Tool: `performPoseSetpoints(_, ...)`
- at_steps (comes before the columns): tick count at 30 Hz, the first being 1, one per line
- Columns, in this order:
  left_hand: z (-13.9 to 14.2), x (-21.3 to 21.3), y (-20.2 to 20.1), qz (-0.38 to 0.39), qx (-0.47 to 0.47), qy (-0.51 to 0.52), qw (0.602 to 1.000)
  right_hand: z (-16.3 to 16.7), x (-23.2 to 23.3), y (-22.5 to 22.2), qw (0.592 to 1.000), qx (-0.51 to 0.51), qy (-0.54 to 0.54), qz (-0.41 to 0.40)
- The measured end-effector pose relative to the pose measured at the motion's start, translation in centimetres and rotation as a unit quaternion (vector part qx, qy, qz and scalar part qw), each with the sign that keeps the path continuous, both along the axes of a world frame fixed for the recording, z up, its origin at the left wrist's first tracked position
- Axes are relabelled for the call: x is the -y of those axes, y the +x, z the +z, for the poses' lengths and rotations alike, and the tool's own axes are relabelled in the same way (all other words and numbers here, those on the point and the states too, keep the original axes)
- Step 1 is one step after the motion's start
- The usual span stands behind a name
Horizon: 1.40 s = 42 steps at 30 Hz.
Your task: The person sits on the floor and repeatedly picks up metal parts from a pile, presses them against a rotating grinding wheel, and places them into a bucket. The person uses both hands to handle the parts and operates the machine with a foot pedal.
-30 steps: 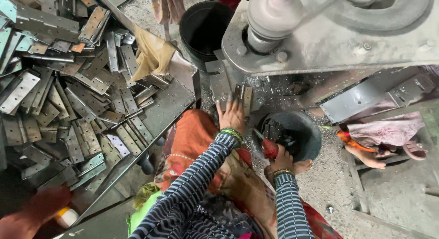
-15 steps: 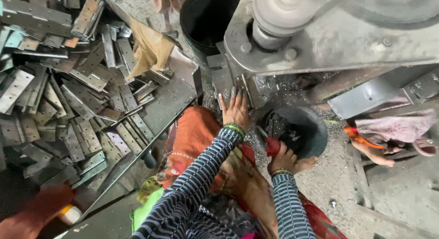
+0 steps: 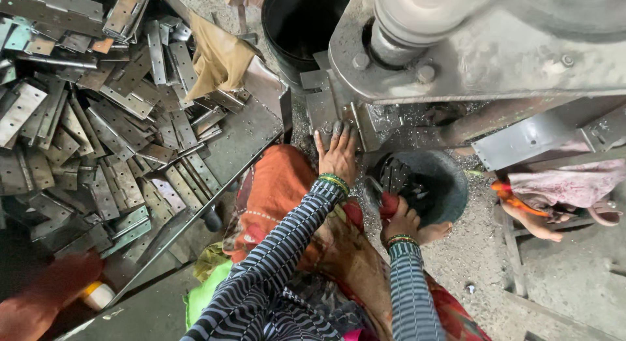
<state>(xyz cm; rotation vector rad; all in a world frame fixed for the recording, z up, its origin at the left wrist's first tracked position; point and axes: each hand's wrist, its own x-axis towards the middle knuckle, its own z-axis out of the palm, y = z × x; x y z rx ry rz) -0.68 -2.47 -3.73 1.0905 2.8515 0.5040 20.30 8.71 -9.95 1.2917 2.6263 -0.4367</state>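
My left hand (image 3: 338,153) lies flat with fingers stretched against a grey metal plate (image 3: 332,106) at the base of the big machine (image 3: 482,47). It holds nothing that I can see. My right hand (image 3: 400,220) is closed around a red cloth (image 3: 389,203) at the near rim of a round dark bowl (image 3: 450,178) with dark metal pieces inside. Both arms wear striped sleeves and bangles. A bare foot (image 3: 435,232) rests beside the bowl.
A heap of flat metal hinge plates (image 3: 85,132) fills a tray on the left, with a tan cloth (image 3: 218,54) on it. A black bucket (image 3: 297,21) stands behind the machine. Another person's foot (image 3: 531,220) and pink cloth (image 3: 567,181) lie right.
My left hand has pushed further forward onto the machine's base plate. The right hand with the red cloth has stayed at the bowl's rim. The view has shifted closer.
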Motion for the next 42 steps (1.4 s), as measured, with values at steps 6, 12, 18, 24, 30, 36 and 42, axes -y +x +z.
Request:
performPoseSetpoints(6,0.9,1.5,-0.6,-0.019,0.062,0.037,0.997,-0.1,0.7,-0.8,0.995,0.100,-0.013,-0.017)
performPoseSetpoints(12,1.2,-0.4,-2.4,0.020,0.033,-0.037,0.999,2.4,-2.0,-1.0,0.991,0.131,0.004,0.012)
performPoseSetpoints(18,1.7,-1.3,-3.1,0.046,-0.007,-0.037,0.998,0.5,0.2,-0.7,0.998,0.057,0.025,-0.017)
performPoseSetpoints(24,1.4,-0.7,-2.6,0.019,0.040,-0.082,0.996,0.0,0.4,-0.4,0.998,0.045,-0.006,-0.051)
performPoseSetpoints(30,0.5,-0.9,-2.4,-0.001,-0.057,-0.121,0.991,3.0,-1.9,-0.8,0.995,0.092,0.039,0.013)
performPoseSetpoints(36,0.8,-1.7,-1.8,0.036,-0.038,-0.120,0.991,2.0,0.7,-0.3,0.995,0.089,0.050,-0.006)
performPoseSetpoints(42,0.8,-0.9,-2.6,0.039,-0.034,-0.031,0.998,0.5,1.2,-1.6,0.989,0.135,-0.033,-0.047)
